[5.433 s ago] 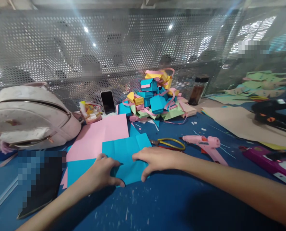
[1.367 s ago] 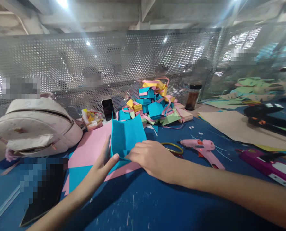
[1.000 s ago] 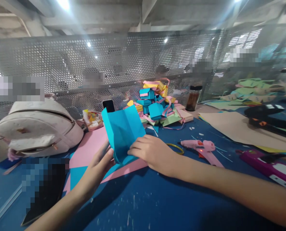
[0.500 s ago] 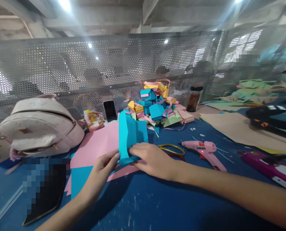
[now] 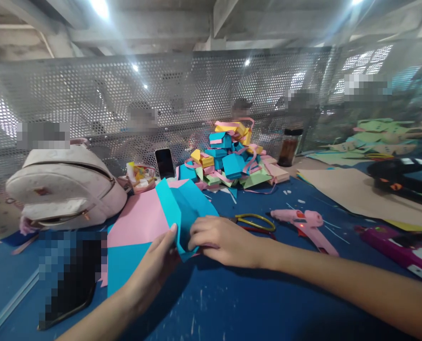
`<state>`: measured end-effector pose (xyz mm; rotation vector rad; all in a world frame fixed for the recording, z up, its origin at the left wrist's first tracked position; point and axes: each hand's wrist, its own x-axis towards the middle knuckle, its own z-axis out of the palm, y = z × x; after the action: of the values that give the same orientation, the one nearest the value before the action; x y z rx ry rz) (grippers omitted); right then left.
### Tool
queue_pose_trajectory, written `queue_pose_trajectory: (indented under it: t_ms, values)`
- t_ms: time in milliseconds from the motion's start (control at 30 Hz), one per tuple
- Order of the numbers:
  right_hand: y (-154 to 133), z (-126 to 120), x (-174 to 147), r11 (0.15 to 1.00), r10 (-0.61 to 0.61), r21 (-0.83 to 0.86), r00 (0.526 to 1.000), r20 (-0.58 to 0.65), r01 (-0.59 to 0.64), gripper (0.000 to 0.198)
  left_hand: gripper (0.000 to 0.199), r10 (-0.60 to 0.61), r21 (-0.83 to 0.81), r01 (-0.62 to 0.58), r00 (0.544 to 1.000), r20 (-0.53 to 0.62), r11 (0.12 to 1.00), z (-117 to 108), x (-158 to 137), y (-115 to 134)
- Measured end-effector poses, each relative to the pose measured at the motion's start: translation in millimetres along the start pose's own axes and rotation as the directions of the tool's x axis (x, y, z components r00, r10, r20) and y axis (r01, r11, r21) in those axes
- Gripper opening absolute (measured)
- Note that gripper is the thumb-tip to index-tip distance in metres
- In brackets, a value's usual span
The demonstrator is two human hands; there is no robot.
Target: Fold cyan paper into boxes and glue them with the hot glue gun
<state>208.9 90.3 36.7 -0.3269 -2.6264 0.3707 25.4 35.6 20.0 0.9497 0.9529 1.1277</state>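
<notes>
A folded piece of blue paper (image 5: pixel 182 203) with raised side flaps is between my hands, tilted above the table. My left hand (image 5: pixel 163 251) grips its near left edge, thumb on top and fingers underneath. My right hand (image 5: pixel 221 241) has its bent fingers inside the fold at the near right, closed on the paper; the fingertips are partly hidden. Beneath and to the left lie a pink sheet (image 5: pixel 140 213) and a blue sheet (image 5: pixel 125 263). Yellow-handled scissors (image 5: pixel 255 221) rest just beyond my right wrist.
Right of my hands lie a pink glue gun (image 5: pixel 301 218) and a purple tool (image 5: pixel 392 246). Small folded paper boxes (image 5: pixel 232 163) are heaped at the back, beside a dark bottle (image 5: pixel 289 147). A white backpack (image 5: pixel 65 189), a phone (image 5: pixel 164 162) and a dark tablet-like object (image 5: pixel 76 284) stand or lie leftward.
The blue folded paper has tipped from nearly upright to leaning left, its far end lower and fanned wider. My left thumb now presses on its side. The view has shifted slightly.
</notes>
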Motion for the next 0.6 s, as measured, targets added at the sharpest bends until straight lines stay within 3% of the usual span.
queue_pose_trajectory:
  t_ms: [133,233,433,600]
  values:
    - [-5.3,1.0,-0.6,0.997,0.008,-0.076,1.0,0.021,-0.006,0.004,0.032,-0.046,0.018,0.047,0.999,-0.007,0.999,-3.7,-3.9,-4.1]
    - [-8.2,2.4,-0.9,0.998,0.046,-0.053,0.999,-0.008,-0.047,0.016,0.03,-0.004,0.07,0.01,0.997,-0.082,0.998,-7.1,-2.8,-6.3]
    - [-11.5,4.5,-1.6,0.983,0.151,0.107,0.988,-0.02,-0.148,0.008,0.029,0.206,0.314,-0.151,0.967,-0.151,0.937,-6.2,-4.4,-1.9]
    - [-11.0,5.2,-1.5,0.969,0.153,0.198,0.988,-0.013,-0.148,0.018,0.031,0.221,0.38,-0.142,0.96,-0.173,0.914,-9.8,-8.2,-4.2]
